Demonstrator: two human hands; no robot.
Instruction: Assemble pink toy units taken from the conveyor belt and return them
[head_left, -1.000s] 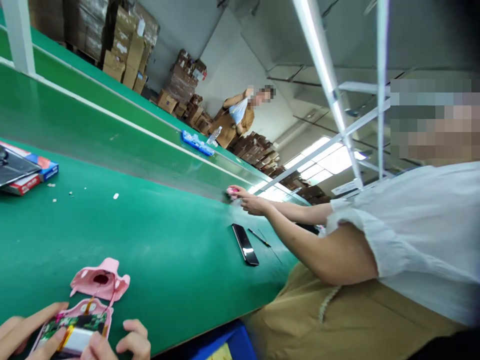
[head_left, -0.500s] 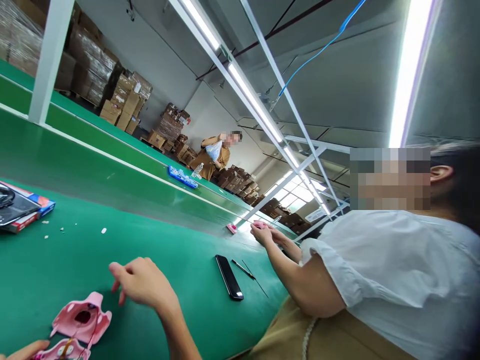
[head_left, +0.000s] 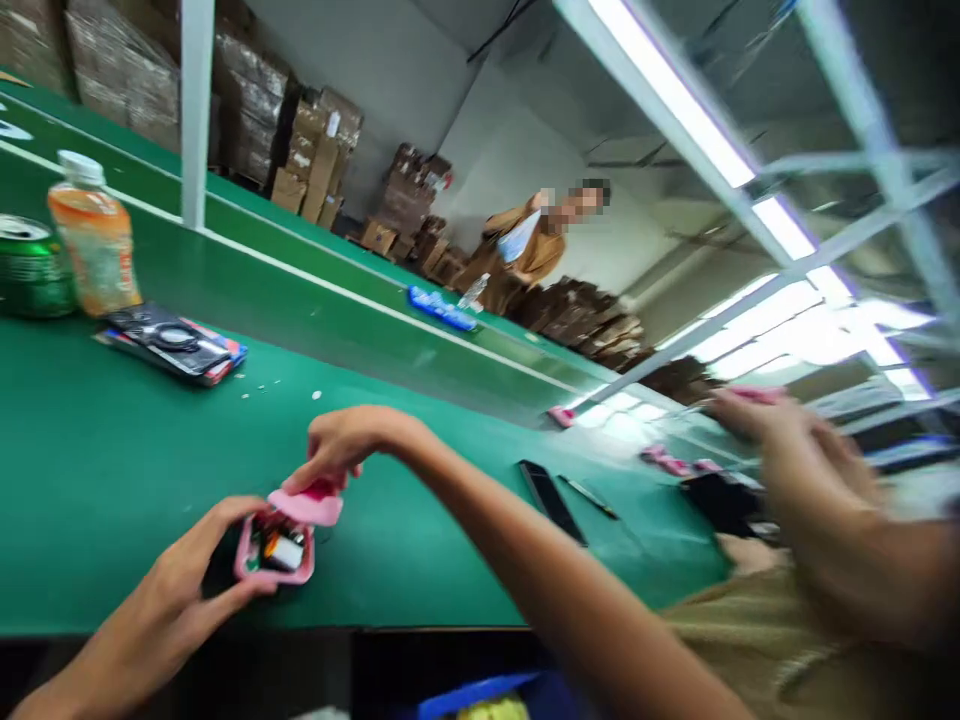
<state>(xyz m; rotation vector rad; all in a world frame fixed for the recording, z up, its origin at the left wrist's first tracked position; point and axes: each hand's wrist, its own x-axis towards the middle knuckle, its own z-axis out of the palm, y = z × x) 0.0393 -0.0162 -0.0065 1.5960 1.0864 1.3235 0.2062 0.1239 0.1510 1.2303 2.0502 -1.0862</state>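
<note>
Left hand (head_left: 176, 585) grasps the open pink housing (head_left: 304, 574) between thumb and fingers, near the front edge of the green counter (head_left: 420, 570). Right hand (head_left: 341, 442) pinches the pink cover (head_left: 319, 511), tilted over the housing's far side, a white battery (head_left: 286, 552) showing inside. Beyond the housing to the left stand an orange drink bottle (head_left: 97, 240) and a green can (head_left: 37, 275); right of it lies a black smartphone (head_left: 551, 500).

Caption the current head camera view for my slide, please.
Left hand grips an open pink casing with electronics inside; right hand holds a pink shell piece close by.
</note>
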